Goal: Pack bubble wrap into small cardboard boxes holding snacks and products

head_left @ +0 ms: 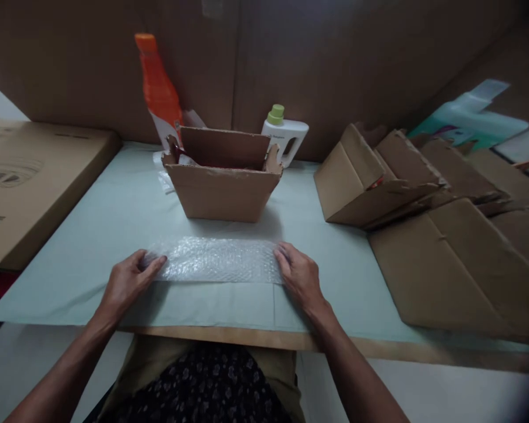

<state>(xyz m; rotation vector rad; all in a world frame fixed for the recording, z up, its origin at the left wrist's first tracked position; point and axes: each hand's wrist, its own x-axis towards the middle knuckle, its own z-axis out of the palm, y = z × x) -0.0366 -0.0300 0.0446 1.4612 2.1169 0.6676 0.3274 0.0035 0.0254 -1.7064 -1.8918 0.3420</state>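
A strip of clear bubble wrap (220, 260) stretches flat between my two hands, just above or on the pale green cloth. My left hand (130, 279) pinches its left end, with the thumb lying on top. At the opposite end, my right hand (300, 273) grips the wrap between thumb and fingers. Right behind the wrap stands an open cardboard box (223, 191) with its flaps up. What lies inside that box is mostly hidden by its front wall.
An orange bottle (161, 88) and a white jug with a green cap (286, 132) stand behind the box. Several open cartons (449, 264) crowd the right side, with a teal bottle (467, 120) behind them. A large flat carton (39, 188) lies at left. The table's front edge (229, 335) is near me.
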